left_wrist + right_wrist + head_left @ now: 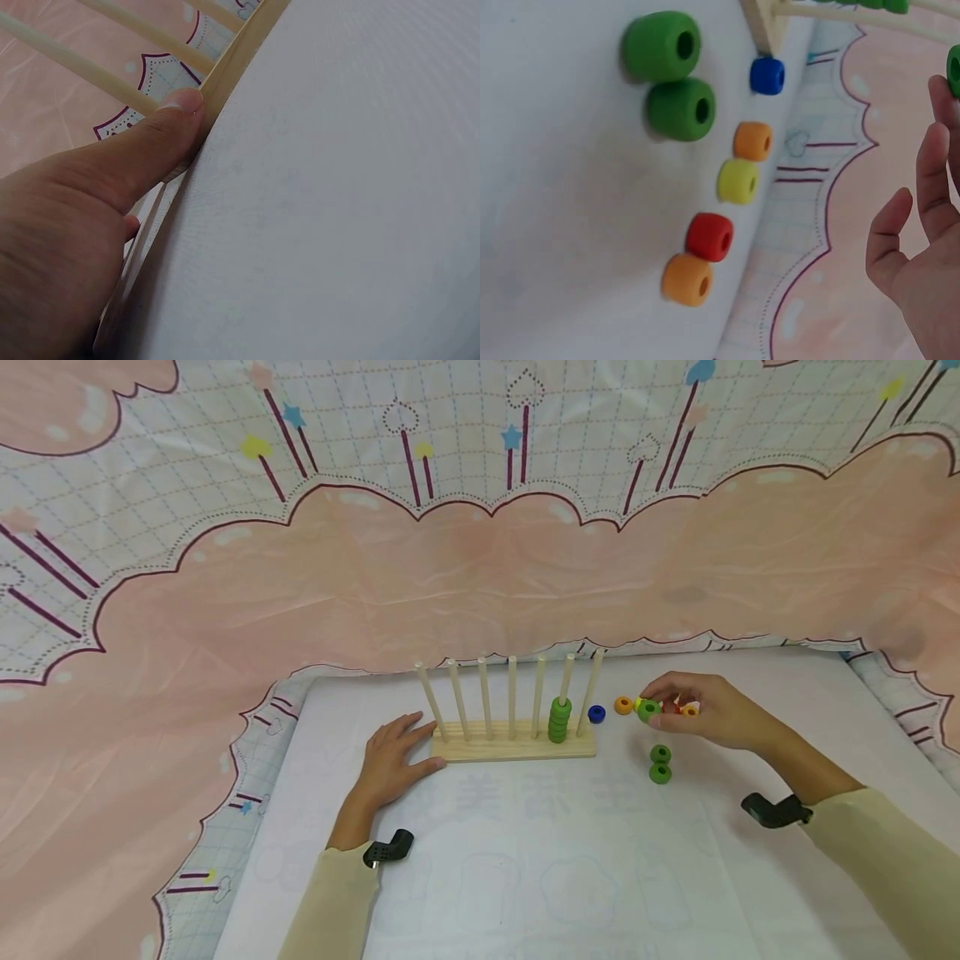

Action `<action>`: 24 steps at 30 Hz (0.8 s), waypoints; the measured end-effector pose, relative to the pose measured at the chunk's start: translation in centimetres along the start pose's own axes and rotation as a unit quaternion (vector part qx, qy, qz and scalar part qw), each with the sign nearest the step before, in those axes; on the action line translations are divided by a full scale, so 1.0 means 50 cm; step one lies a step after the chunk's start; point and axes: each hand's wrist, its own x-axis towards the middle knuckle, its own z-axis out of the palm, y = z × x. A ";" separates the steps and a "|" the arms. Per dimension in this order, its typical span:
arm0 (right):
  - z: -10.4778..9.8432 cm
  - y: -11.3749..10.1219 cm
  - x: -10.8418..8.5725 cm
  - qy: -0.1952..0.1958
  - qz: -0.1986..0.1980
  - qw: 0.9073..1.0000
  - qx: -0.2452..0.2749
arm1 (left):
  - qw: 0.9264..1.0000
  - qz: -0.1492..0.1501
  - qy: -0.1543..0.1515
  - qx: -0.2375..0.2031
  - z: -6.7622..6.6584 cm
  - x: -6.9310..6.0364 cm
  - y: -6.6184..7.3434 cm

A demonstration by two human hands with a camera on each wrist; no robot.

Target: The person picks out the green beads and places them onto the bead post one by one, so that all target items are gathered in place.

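"Two hands are working over the white tabletop. What is the left one doing?"

"That left hand is resting at the left end of the wooden rack, its fingers spreading and lying nearly straight. In the left wrist view its thumb is pressing against the near edge of the base, so it is touching the rack without curling round it."

"And the rack itself?"

"It is standing on the far part of the tabletop, with seven pale pegs rising in a row. The sixth from the left is carrying a stack of green beads."

"What is lying beyond the right end?"

"A blue bead is sitting just beside it, and an orange bead is coming next. A yellow bead is touching that orange one."

"Is the right hand holding anything?"

"Yes, its thumb and forefinger are pinching a green bead above the tabletop, the remaining fingers bending slightly. Two loose green beads are lying on its near side, touching each other. Farther right, a red bead and a second orange bead are resting together."
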 end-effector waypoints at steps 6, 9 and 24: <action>-0.003 -0.026 0.010 0.028 -0.020 0.999 0.009 | 1.000 -0.003 -0.002 0.005 0.002 0.000 -0.001; -0.003 -0.041 0.016 0.051 -0.018 0.998 0.013 | 1.000 -0.003 -0.003 0.008 0.003 0.001 -0.002; -0.016 -0.115 0.058 0.107 -0.027 0.994 0.016 | 1.000 -0.015 -0.015 0.008 0.003 0.002 -0.006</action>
